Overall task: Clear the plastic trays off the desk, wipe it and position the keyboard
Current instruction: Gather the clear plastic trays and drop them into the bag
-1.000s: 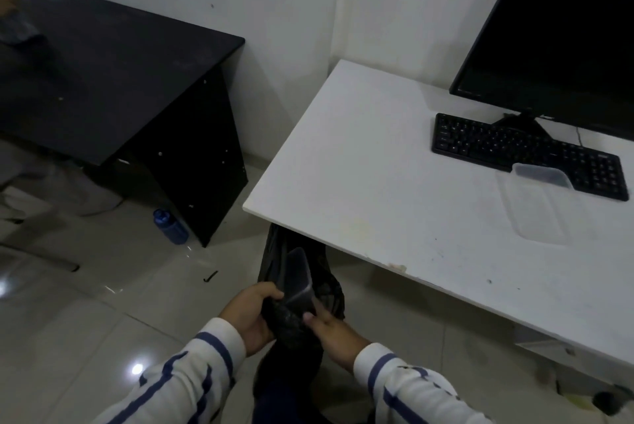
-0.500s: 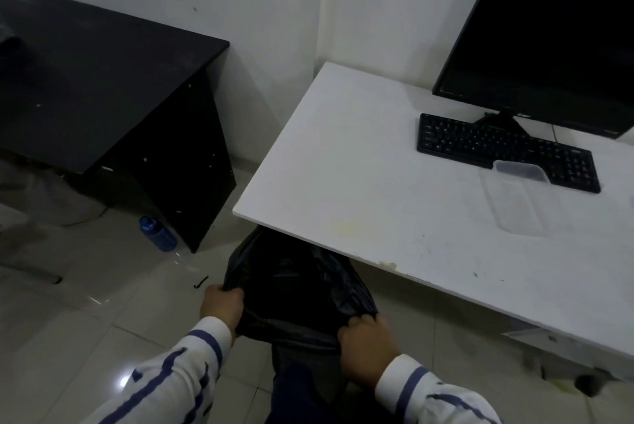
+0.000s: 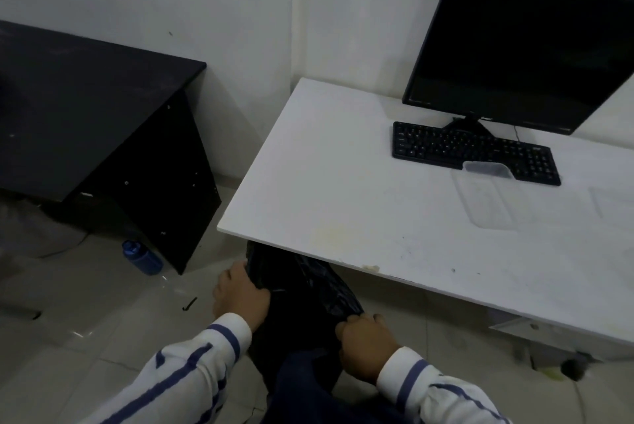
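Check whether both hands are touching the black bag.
Touching. The head view shows the left hand and right hand each gripping the black bag at its rim.

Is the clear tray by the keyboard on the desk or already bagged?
On it: the clear tray lies on the white desk, far end overlapping the keyboard.

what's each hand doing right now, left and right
left hand: closed, gripping the bag at its rim
right hand: closed, gripping the opposite side of the bag's rim
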A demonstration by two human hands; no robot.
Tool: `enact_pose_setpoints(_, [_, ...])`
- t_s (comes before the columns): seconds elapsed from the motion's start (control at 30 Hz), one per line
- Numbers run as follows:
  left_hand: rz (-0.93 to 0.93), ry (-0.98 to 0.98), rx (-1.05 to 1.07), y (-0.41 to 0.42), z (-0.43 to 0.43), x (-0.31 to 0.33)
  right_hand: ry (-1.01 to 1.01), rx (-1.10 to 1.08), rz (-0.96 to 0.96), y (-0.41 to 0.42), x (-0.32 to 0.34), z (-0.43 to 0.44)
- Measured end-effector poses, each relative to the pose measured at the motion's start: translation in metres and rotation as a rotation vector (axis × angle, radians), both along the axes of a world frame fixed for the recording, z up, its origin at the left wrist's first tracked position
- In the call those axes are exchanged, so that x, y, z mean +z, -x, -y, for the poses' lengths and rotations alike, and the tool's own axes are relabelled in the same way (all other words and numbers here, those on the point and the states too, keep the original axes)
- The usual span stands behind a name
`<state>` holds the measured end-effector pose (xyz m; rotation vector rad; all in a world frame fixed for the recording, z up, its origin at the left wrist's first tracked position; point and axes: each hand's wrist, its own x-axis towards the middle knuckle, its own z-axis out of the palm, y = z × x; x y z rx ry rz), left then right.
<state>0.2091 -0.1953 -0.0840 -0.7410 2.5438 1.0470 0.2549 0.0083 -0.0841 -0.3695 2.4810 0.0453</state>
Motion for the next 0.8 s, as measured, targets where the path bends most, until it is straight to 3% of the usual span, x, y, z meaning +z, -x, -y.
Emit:
enact_pose_setpoints(0.33, [-0.303,-0.080,-0.367,0.029,-0.079,0.045,0.293,-0.279,-0.420,0.020,0.046,-0.046])
enact_pose_setpoints(0.53, [-0.326,-0.153,-0.535,0.043,-0.147,0.059,0.454,-0.525,-0.517,0.025,0.066,-0.109])
enact_pose_setpoints(0.8, [-0.303,-0.170,-0.735,0.059,-0.260,0.058,0.482,-0.707,-0.526,0.034,0.062,-0.221])
